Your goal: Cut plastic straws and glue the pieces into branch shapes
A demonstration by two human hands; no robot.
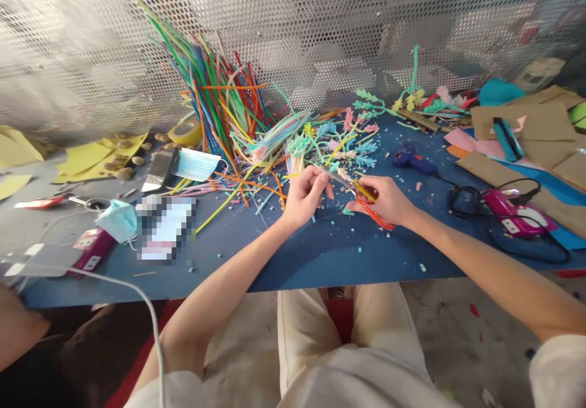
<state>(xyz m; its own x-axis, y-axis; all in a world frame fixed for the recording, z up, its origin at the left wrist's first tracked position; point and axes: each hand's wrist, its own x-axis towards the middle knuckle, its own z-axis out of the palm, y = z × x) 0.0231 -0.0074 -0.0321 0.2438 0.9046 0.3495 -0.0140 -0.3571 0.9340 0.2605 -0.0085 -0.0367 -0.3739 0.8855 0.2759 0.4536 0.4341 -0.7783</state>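
My right hand (383,199) grips a pair of scissors (375,212) with red and yellow handles. Their blades point left, toward my left hand (303,195). The fingers of that hand are pinched on a short pale pipe cleaner (341,171) by the blades; its held end is partly hidden. Just behind my hands lie pastel flower-like sprigs (361,151) made of fuzzy stems, beside a bundle of pastel pipe cleaners (284,133). Small clipped bits of fuzz are scattered on the blue table (339,255) around and below my hands.
Tall coloured pipe cleaners (215,102) lean against a perforated metal screen (348,29). At right are a glue gun (414,162), a purple power strip (517,212) and cardboard (517,121). A phone (167,228), face mask (196,163) and white cable (146,298) are left, near another person's arm (18,322).
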